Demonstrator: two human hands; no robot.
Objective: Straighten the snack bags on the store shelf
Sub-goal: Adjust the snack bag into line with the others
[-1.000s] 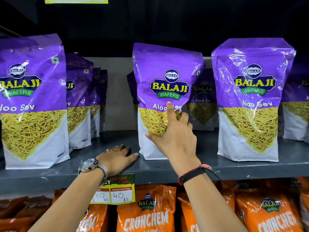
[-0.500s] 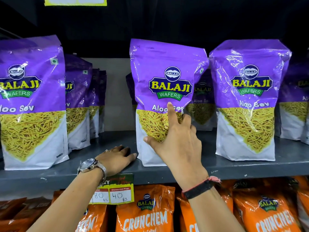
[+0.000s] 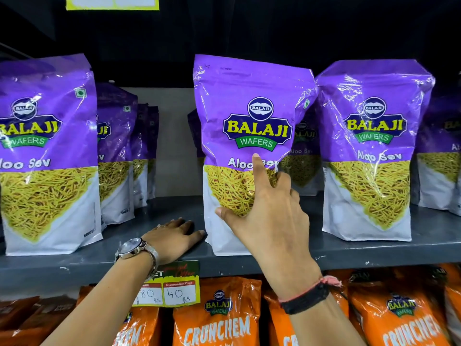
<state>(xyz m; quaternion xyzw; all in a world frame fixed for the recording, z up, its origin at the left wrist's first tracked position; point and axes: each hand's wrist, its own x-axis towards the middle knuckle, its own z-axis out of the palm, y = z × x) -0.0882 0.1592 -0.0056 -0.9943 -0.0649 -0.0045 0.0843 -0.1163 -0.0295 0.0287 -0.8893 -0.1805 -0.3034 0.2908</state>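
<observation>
A purple Aloo Sev bag (image 3: pixel 247 116) stands upright at the front middle of the grey shelf (image 3: pixel 374 250). My right hand (image 3: pixel 269 216) grips its lower right front, thumb and forefinger spread across the face, other fingers curled round its right edge. My left hand (image 3: pixel 172 237) lies flat on the shelf just left of the bag's base, its fingertips touching or nearly touching the bag. A matching bag (image 3: pixel 371 151) stands close to the right, and another (image 3: pixel 45 156) at the far left. More purple bags (image 3: pixel 117 156) stand in rows behind them.
A gap of bare shelf lies between the left rows and the middle bag. Orange Crunchem bags (image 3: pixel 219 318) fill the shelf below. A price tag (image 3: pixel 172 288) hangs on the shelf's front edge. The space above the bags is dark.
The middle bag has come forward toward the shelf's front edge and stands straighter, now near the right bag. My right hand moved with it. My left hand stayed put.
</observation>
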